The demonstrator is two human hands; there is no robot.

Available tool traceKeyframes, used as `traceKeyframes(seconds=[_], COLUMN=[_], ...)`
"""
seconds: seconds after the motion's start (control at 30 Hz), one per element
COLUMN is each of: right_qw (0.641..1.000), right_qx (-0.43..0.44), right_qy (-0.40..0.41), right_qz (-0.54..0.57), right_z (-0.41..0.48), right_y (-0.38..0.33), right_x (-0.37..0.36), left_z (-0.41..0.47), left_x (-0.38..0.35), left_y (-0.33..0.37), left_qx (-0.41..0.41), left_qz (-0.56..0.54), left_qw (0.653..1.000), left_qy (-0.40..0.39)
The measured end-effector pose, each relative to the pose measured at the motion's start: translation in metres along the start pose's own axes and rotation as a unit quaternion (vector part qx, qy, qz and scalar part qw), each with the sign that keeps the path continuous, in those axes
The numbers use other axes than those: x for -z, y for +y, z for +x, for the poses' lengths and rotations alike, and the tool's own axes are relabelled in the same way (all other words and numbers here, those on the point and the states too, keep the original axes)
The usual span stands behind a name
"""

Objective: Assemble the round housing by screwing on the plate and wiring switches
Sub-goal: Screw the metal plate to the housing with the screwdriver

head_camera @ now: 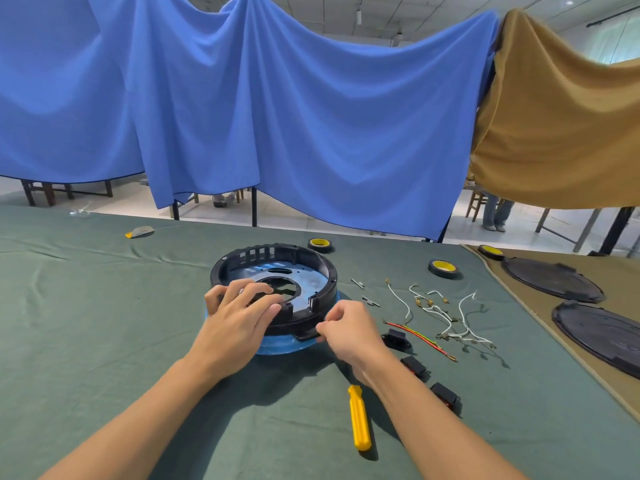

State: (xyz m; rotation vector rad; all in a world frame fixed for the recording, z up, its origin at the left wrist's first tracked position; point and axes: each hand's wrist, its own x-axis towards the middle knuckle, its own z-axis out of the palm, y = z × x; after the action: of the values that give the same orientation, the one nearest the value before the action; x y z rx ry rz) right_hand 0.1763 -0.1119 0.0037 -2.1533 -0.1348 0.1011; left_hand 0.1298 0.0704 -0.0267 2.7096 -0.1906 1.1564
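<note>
Flanking housing [277, 271]: wires [440, 313], screwdriver [359, 417].

Black matt plastic for the housing [273, 292], with a shiny metal plate [313, 282] inside. Green matt cloth, a little wrinkled, over the counter [104, 306]. Glossy yellow plastic on the screwdriver [359, 417]. Smooth white insulation on the wires [446, 313], brass-like ends. Black plastic switches [414, 366].

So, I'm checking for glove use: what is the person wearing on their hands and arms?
Nothing is worn. The left hand and right hand are bare, with no gloves, rings, watch or bracelet visible. Both forearms are uncovered up to the frame edge; no sleeves show.
</note>
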Motion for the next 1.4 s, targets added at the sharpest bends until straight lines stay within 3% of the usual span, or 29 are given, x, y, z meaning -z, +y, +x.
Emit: traceKeyframes(seconds=[0.17, 0.23, 0.33, 0.4, 0.5, 0.6, 0.87, 1.17, 1.3, 1.4], right_qw=[0.990, 0.984, 0.989, 0.985, 0.972, 0.961, 0.927, 0.917, 0.912, 0.937], right_qx=[0.058, 0.081, 0.094, 0.077, 0.064, 0.089, 0.129, 0.158, 0.162, 0.176], right_qy=[-0.110, -0.140, -0.043, 0.028, 0.028, -0.006, -0.004, 0.031, 0.014, -0.037], right_qz=[-0.061, -0.073, -0.107, -0.154, -0.224, -0.261, -0.353, -0.365, -0.376, -0.300], right_z=[0.001, 0.011, 0.037, 0.057, 0.081, 0.094, 0.108, 0.111, 0.105, 0.096], right_y=[-0.007, -0.008, 0.003, 0.016, 0.029, 0.036, 0.050, 0.053, 0.048, 0.036], right_x=[0.019, 0.042, 0.074, 0.084, 0.082, 0.075, 0.065, 0.060, 0.061, 0.066], left_z=[0.014, 0.031, 0.059, 0.075, 0.088, 0.084, 0.077, 0.067, 0.055, 0.046], left_x=[-0.005, -0.004, -0.008, -0.018, -0.038, -0.049, -0.058, -0.044, -0.037, -0.037], left_y=[0.018, 0.037, 0.059, 0.071, 0.087, 0.091, 0.075, 0.062, 0.066, 0.066], left_qx=[0.031, 0.066, 0.099, 0.092, 0.098, 0.124, 0.024, -0.061, -0.022, 0.009], left_qz=[0.001, 0.023, 0.081, 0.103, 0.114, 0.135, 0.185, 0.190, 0.212, 0.213], left_qw=[0.997, 0.997, 0.989, 0.983, 0.977, 0.976, 0.980, 0.980, 0.977, 0.977], left_qy=[0.077, 0.044, -0.080, -0.121, -0.149, -0.116, -0.067, -0.020, -0.009, -0.002])
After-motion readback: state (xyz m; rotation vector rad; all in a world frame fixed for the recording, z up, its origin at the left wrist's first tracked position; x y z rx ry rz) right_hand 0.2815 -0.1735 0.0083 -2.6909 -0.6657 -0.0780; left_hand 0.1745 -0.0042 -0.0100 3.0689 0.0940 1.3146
